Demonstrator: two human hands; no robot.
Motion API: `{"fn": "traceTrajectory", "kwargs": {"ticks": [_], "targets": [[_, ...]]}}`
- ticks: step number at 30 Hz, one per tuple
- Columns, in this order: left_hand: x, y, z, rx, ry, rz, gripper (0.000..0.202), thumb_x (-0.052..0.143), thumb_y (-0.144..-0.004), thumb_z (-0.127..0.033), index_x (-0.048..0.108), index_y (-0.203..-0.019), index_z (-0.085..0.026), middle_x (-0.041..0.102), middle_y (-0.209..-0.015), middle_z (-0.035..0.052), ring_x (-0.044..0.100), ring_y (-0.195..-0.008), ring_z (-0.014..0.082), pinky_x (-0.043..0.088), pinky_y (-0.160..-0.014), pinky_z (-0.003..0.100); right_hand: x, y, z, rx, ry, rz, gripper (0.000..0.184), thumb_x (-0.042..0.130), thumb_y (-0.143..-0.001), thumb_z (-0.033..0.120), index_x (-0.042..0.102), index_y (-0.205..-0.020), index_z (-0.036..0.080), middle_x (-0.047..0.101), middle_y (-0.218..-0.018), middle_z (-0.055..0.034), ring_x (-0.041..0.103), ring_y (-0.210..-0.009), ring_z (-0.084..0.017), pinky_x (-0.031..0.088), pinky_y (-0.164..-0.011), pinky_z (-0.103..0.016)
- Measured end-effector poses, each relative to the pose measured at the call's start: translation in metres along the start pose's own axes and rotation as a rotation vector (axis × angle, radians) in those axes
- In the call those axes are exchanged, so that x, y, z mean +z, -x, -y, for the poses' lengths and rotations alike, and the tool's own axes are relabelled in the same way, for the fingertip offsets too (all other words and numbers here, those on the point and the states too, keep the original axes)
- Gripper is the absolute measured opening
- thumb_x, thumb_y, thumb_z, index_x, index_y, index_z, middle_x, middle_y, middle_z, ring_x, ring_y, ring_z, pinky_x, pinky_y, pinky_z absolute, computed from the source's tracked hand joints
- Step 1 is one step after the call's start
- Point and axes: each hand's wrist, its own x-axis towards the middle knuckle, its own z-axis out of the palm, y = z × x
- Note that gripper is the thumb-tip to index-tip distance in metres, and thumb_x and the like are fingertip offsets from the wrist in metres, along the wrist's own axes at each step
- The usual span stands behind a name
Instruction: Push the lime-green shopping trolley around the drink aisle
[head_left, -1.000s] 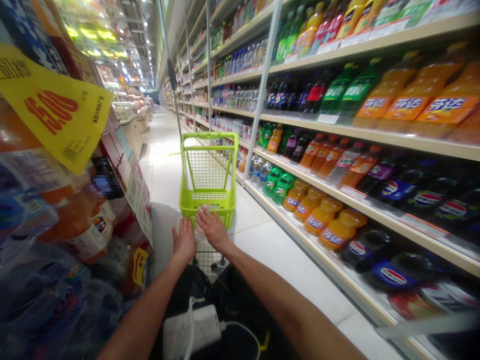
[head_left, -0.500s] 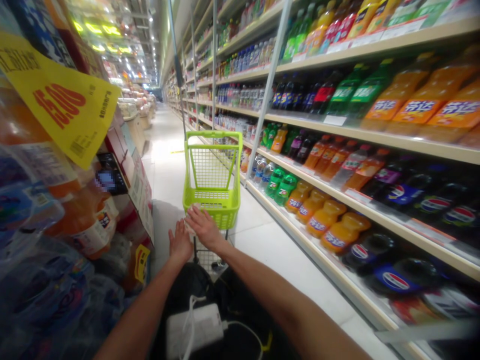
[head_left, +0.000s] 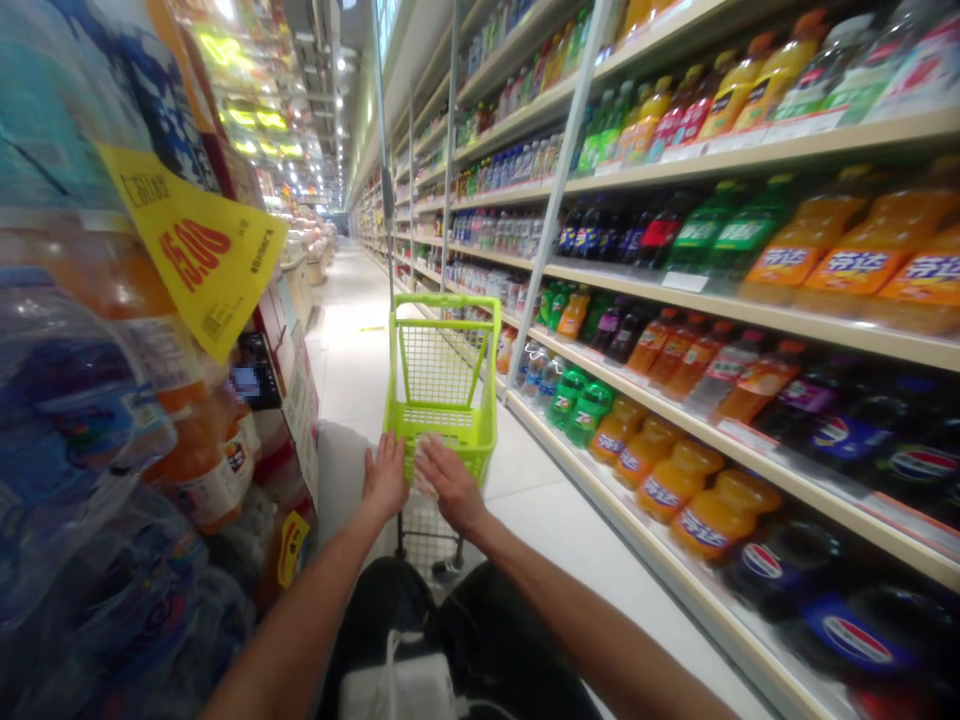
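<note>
My left hand [head_left: 387,478] is open, its fingers stretched forward, and it holds nothing I can see. Close beside it, a little apart, my right hand [head_left: 454,485] has its fingers together over a pale, crumpled tissue [head_left: 424,474], most of which the hand covers. Just beyond both hands stands a lime-green shopping cart [head_left: 444,300] with a basket; its lower part is partly hidden by my hands. A white box-shaped device [head_left: 401,690] with a white cable rests at my lap, over dark trousers.
Shelves [head_left: 750,303] of soda bottles line the right side, with orange soda bottles [head_left: 709,510] low down. On the left, stacked bottles [head_left: 82,370] carry a yellow price sign [head_left: 210,250]. A pale floor aisle [head_left: 345,330] runs ahead between them.
My hands have parted slightly; before, the right lay against the left over the pale tissue. The cart and shelves now appear lower and farther right in view.
</note>
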Motion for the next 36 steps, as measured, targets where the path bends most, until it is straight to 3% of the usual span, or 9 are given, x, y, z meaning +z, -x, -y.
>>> {"fn": "traceTrajectory", "kwargs": {"ticks": [4,9,15,18,21,25,28,32,36], "targets": [[-0.016,-0.011,-0.005,0.058,-0.022,0.106,0.066,0.037,-0.072,-0.009,0.026,-0.137,-0.012,0.021,-0.147,0.0115,0.015,-0.136,0.0239,0.017,-0.106,0.055,-0.006,-0.013,-0.022,0.125,0.108,0.050,0.034,0.046,-0.086,0.015,0.055,-0.119,0.021,0.044,-0.133,-0.0129,0.032,-0.129,-0.024,0.035,-0.098,-0.049],[-0.025,-0.004,-0.003,0.091,-0.045,0.147,0.065,0.036,-0.072,-0.009,0.025,-0.137,-0.012,0.023,-0.146,0.0111,0.017,-0.135,0.0239,0.017,-0.104,0.058,-0.005,-0.001,-0.038,0.099,0.143,0.195,0.036,0.048,-0.084,0.012,0.055,-0.118,0.023,0.045,-0.133,-0.0115,0.038,-0.125,-0.026,0.037,-0.095,-0.049],[-0.023,0.010,-0.005,0.076,-0.074,0.144,0.069,0.036,-0.071,-0.009,0.021,-0.138,-0.012,0.020,-0.147,0.0108,0.015,-0.135,0.0239,0.017,-0.104,0.058,-0.043,0.017,-0.061,0.276,0.227,0.158,0.034,0.047,-0.084,0.013,0.057,-0.116,0.019,0.048,-0.130,-0.0138,0.044,-0.120,-0.029,0.035,-0.096,-0.050],[-0.022,0.017,-0.008,0.060,-0.073,0.167,0.071,0.037,-0.070,-0.011,0.018,-0.139,-0.011,0.016,-0.148,0.0104,0.011,-0.136,0.0245,0.016,-0.104,0.058,-0.050,0.020,-0.053,0.332,0.205,0.173,0.032,0.048,-0.085,0.016,0.057,-0.116,0.018,0.047,-0.131,-0.0150,0.045,-0.118,-0.028,0.036,-0.094,-0.048],[-0.024,0.024,-0.011,0.051,-0.063,0.188,0.070,0.036,-0.072,-0.013,0.017,-0.139,-0.012,0.014,-0.149,0.0097,0.009,-0.137,0.0241,0.015,-0.105,0.057,-0.042,0.014,-0.025,0.304,0.129,0.179,0.035,0.056,-0.079,0.020,0.058,-0.114,0.016,0.045,-0.132,-0.0159,0.040,-0.122,-0.029,0.034,-0.098,-0.046],[-0.031,0.032,-0.011,0.050,-0.074,0.221,0.070,0.035,-0.073,-0.013,0.017,-0.140,-0.013,0.014,-0.149,0.0095,0.009,-0.137,0.0240,0.015,-0.105,0.057,-0.030,0.011,0.004,0.355,0.086,0.093,0.036,0.061,-0.077,0.033,0.060,-0.110,0.018,0.043,-0.134,-0.0140,0.030,-0.128,-0.032,0.031,-0.098,-0.051],[-0.035,0.034,-0.011,0.052,-0.086,0.233,0.072,0.036,-0.071,-0.013,0.016,-0.140,-0.013,0.012,-0.149,0.0096,0.009,-0.137,0.0245,0.015,-0.104,0.059,-0.032,0.023,-0.006,0.334,0.052,0.072,0.024,0.053,-0.082,0.022,0.063,-0.104,0.020,0.043,-0.135,-0.0098,0.030,-0.129,-0.028,0.033,-0.099,-0.049],[-0.036,0.035,-0.012,0.068,-0.099,0.249,0.076,0.039,-0.068,-0.012,0.014,-0.140,-0.013,0.010,-0.149,0.0090,0.008,-0.137,0.0244,0.015,-0.103,0.060,-0.044,0.041,-0.037,0.382,-0.009,0.026,0.030,0.045,-0.085,0.017,0.061,-0.110,0.025,0.042,-0.136,-0.0030,0.035,-0.127,-0.020,0.034,-0.103,-0.040],[-0.034,0.036,-0.018,0.067,-0.093,0.230,0.074,0.039,-0.069,-0.013,0.015,-0.140,-0.012,0.011,-0.149,0.0098,0.009,-0.137,0.0239,0.017,-0.103,0.060,-0.047,0.039,-0.037,0.485,-0.023,-0.033,0.033,0.044,-0.085,0.017,0.058,-0.114,0.021,0.043,-0.135,-0.0070,0.039,-0.125,-0.022,0.036,-0.101,-0.041]]}}
